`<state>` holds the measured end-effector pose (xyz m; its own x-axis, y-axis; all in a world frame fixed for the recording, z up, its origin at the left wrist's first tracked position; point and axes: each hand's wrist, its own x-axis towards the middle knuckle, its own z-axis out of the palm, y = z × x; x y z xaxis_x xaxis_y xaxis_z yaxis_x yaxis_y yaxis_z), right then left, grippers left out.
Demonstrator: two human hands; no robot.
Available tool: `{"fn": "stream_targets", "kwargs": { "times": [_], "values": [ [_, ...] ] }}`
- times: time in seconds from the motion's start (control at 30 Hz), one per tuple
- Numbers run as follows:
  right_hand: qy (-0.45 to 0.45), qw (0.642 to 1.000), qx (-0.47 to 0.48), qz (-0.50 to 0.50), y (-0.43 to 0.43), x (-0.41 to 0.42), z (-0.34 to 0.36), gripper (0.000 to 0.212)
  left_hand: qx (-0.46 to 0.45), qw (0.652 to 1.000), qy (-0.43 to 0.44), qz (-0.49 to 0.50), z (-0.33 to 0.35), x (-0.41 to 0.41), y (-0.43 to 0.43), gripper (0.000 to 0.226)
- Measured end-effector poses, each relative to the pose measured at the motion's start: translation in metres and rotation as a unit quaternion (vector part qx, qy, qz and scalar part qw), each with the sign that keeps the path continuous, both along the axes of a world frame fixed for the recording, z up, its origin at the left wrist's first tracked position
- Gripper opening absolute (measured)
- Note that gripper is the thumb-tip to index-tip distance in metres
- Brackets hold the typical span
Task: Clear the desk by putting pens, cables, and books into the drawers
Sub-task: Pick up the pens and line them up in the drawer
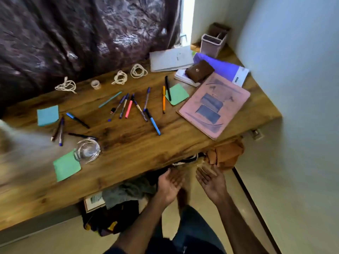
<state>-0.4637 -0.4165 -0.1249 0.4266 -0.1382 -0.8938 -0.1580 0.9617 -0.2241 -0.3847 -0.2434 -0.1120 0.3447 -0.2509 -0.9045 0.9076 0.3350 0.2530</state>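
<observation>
Several pens lie scattered on the wooden desk (128, 143), among them a pink pen (128, 109), a blue pen (153, 122) and an orange pen (163, 99). Three coiled white cables (138, 70) (120, 77) (66, 85) rest along the back edge. A pink book (214, 105), a grey notebook (171, 58) and a purple folder (223, 67) sit at the right. My left hand (169, 184) and my right hand (211, 179) hover palms-up below the desk's front edge, fingers straight, holding nothing. No drawer is clearly visible.
Blue (47, 115) and green sticky-note pads (66, 165) (177, 94), a glass jar (88, 150) on its side, a tape roll (95, 84), a brown wallet (199, 70) and a pen holder (212, 44) share the desk. Clothes (126, 193) and an orange cloth (227, 155) lie under it. A wall stands right.
</observation>
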Motion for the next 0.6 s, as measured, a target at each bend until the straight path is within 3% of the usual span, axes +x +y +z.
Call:
{"fn": "stream_targets", "kwargs": {
  "times": [0.1, 0.23, 0.37, 0.6],
  "values": [
    [-0.031, 0.997, 0.028, -0.067, -0.013, 0.027, -0.023, 0.070, -0.008, 0.990, 0.030, 0.136, -0.016, 0.004, -0.018, 0.055],
    [-0.061, 0.991, 0.046, -0.113, -0.034, 0.060, -0.049, 0.086, -0.043, 0.971, 0.044, 0.230, -0.028, 0.009, -0.043, 0.061],
    [-0.065, 0.991, 0.058, -0.098, -0.046, 0.072, -0.066, 0.079, -0.070, 0.962, 0.046, 0.259, -0.034, 0.006, -0.061, 0.067],
    [-0.078, 0.990, 0.065, -0.096, -0.049, 0.071, -0.068, 0.086, -0.086, 0.960, 0.031, 0.264, -0.035, 0.001, -0.067, 0.071]
  ]
}}
